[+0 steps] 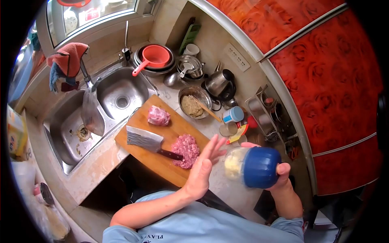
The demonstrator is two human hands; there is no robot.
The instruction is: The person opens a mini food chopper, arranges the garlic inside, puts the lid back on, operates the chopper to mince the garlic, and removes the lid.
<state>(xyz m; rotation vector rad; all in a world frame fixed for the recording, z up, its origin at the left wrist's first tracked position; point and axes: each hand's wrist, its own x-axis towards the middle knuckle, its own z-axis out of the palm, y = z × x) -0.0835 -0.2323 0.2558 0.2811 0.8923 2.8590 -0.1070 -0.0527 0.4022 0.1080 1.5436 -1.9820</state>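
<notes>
Just past the open left hand [200,173]: one mince heap [186,146] done, looks like
Farther from it, raw meat chunk [158,116] left uncut; right hand [282,181] gripping a blue-lidded jar [261,167]

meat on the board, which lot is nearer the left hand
The mince, a loose chopped pile at the cleaver's handle, right by the left hand. The lump, one solid piece, lies farther off, past the blade.

Cleaver [144,138] and mince [187,149] on board [172,126] — sink [109,97] left, container [255,167] right.
</notes>
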